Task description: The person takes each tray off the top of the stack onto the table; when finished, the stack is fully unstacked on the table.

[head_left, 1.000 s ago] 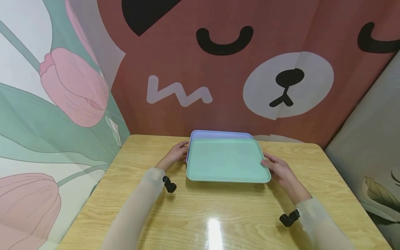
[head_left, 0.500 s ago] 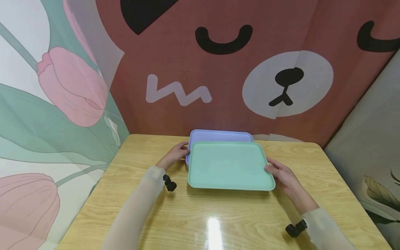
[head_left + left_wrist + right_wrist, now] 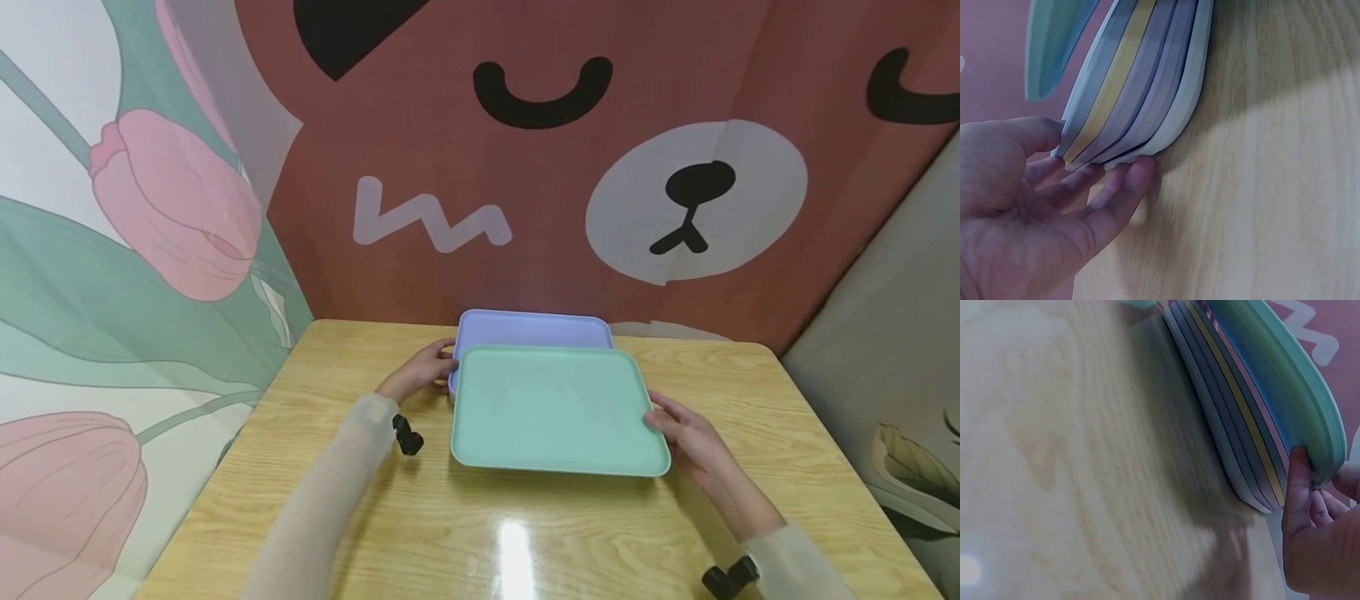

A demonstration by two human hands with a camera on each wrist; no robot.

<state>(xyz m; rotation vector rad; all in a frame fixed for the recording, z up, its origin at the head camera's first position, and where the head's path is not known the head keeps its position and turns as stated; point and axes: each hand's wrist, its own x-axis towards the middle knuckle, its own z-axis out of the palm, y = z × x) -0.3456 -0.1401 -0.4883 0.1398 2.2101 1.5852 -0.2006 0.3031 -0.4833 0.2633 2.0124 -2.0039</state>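
My right hand (image 3: 693,442) pinches the right edge of a mint green tray (image 3: 555,408), with the thumb over its rim. In the right wrist view the tray (image 3: 1310,394) is raised above a stack of trays, fingers under its edge. My left hand (image 3: 420,372) holds the left side of that stack. The left wrist view shows its thumb at the top rim and its fingertips against the lower edges. Uppermost in the stack is a lavender tray (image 3: 532,327), partly hidden by the green one. Below it, a yellow tray (image 3: 1113,81) shows between greyish-purple ones, with a pale tray (image 3: 1188,94) lowest.
The stack stands on a wooden table (image 3: 480,533) near its back edge. Behind hangs a brown curtain (image 3: 420,150) printed with a bear's face, and at the left a flower-printed one (image 3: 180,208). Both wrists wear small black cameras.
The green tray has slid toward me and slightly right with my right hand, uncovering more of the lavender tray. My left hand has stayed at the stack's left side.
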